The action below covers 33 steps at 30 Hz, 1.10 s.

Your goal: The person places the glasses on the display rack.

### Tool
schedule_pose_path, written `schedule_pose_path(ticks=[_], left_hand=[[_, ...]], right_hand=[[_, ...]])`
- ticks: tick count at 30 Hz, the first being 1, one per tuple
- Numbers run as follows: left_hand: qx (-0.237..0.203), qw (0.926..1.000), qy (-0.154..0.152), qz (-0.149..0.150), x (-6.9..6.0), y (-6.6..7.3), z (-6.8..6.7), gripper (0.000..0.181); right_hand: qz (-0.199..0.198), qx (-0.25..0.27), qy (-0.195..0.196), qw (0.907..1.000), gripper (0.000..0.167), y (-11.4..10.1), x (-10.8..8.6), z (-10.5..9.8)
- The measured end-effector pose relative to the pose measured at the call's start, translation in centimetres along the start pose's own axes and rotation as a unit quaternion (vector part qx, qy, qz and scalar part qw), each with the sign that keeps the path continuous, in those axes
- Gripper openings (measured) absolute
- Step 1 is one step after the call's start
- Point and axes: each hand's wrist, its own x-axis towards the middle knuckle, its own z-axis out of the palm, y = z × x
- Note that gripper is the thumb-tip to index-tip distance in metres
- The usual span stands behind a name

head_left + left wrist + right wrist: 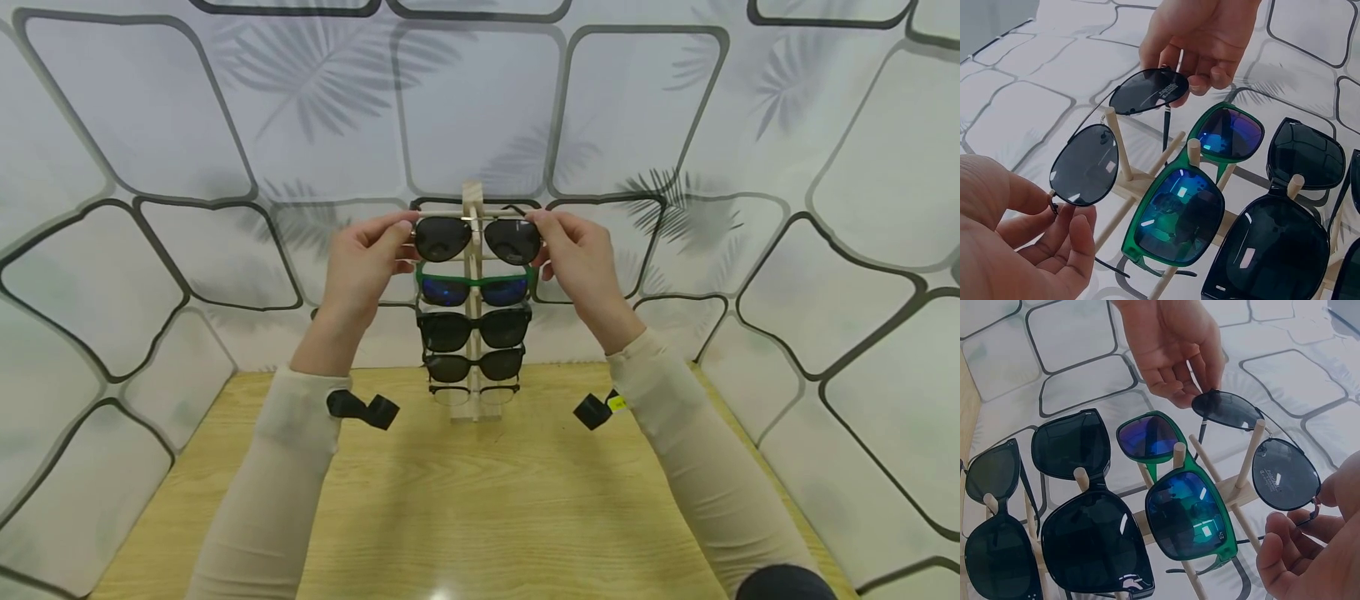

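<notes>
A pair of dark aviator sunglasses (513, 242) is at the top peg of a wooden eyewear stand (472, 408). My left hand (363, 262) pinches its left hinge between thumb and fingers. At the other hinge, my right hand (581, 262) pinches the frame likewise. In the left wrist view the aviator lenses (1085, 165) tilt around the top peg. Green-framed sunglasses with blue mirrored lenses (1188, 515) sit just below on the stand, untouched by either hand.
Lower on the stand hang black sunglasses (506, 328), a second dark pair (501, 365) and clear-lensed glasses (497, 394). The stand rises from a wood-grain table (465, 500). Patterned white panels (480, 108) enclose the back and sides.
</notes>
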Motion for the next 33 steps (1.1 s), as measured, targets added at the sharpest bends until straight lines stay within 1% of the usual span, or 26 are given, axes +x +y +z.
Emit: schedule_pose_path(ticks=[10,16,22,33], left_hand=[[0.003,1.0000,0.006,0.002,0.07,-0.13,0.09,0.033],[0.010,0.9999,0.008,0.009,0.06,-0.20,0.19,0.033],[0.006,0.9998,0.009,0.015,0.07,-0.28,0.25,0.033],[0.005,1.0000,-0.005,0.007,0.27,-0.57,-0.12,0.033]], right_hand=[[0.001,0.003,-0.001,1.0000,0.038,-0.03,-0.13,-0.01],[0.006,0.004,-0.003,1.0000,0.037,0.00,-0.23,-0.03],[0.009,-0.001,-0.003,1.0000,0.036,0.01,-0.27,-0.06],[0.010,-0.001,-0.006,0.9999,0.036,0.11,-0.29,0.05]])
